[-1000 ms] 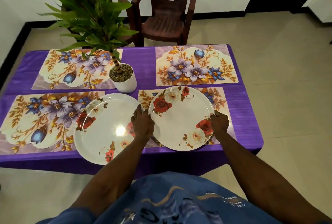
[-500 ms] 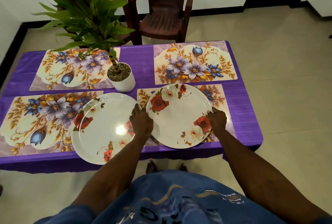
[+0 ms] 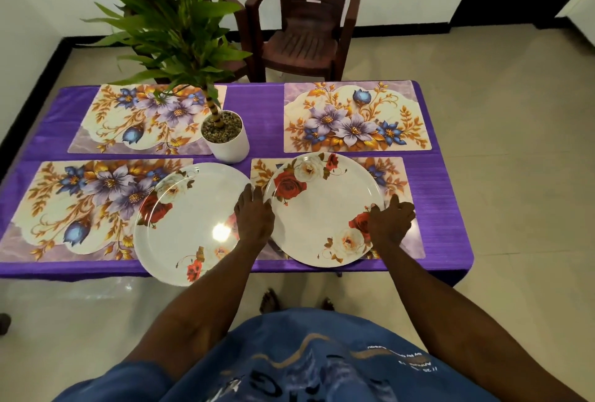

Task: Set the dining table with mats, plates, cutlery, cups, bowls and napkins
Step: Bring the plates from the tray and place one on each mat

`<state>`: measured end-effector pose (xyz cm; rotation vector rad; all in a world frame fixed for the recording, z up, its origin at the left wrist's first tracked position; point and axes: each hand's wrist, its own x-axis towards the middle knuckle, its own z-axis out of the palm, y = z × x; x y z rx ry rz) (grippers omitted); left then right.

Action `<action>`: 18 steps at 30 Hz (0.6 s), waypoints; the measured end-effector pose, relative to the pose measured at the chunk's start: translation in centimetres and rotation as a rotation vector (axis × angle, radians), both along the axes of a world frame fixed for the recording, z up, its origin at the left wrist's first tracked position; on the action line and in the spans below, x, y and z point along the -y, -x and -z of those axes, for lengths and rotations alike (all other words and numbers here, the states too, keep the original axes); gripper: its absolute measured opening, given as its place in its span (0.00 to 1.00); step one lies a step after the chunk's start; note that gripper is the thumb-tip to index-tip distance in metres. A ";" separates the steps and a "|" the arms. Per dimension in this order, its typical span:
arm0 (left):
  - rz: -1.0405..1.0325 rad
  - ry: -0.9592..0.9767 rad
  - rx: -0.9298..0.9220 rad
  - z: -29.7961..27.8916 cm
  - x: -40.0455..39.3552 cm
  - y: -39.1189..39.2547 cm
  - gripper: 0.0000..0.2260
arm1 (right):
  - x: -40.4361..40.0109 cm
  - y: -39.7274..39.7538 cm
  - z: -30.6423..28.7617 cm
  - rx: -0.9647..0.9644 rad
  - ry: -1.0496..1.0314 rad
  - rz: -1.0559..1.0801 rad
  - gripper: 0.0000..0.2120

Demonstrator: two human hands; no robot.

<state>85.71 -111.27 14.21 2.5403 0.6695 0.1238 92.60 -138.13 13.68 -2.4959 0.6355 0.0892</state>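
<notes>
Plate with red roses lies on the near-right floral mat, just right of the white plant pot and nearer the person. The left hand touches its left rim with fairly straight fingers, while the right hand holds the right rim with curled fingers. A second plate, left of the pot, overhangs the purple table's near edge.
</notes>
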 end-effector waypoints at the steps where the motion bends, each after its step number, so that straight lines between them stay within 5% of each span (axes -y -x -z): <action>1: -0.014 0.001 0.018 -0.2 0.0 0.2 0.23 | -0.6 0.3 -0.3 0.026 0.073 -0.029 0.27; 11: -0.289 0.027 0.121 -2.3 -4.1 6.2 0.19 | -14.1 3.8 -2.0 0.206 -0.013 -0.564 0.24; 18: -0.400 0.007 0.128 -1.2 -10.7 10.0 0.18 | -20.4 7.1 -2.4 0.231 -0.107 -0.675 0.19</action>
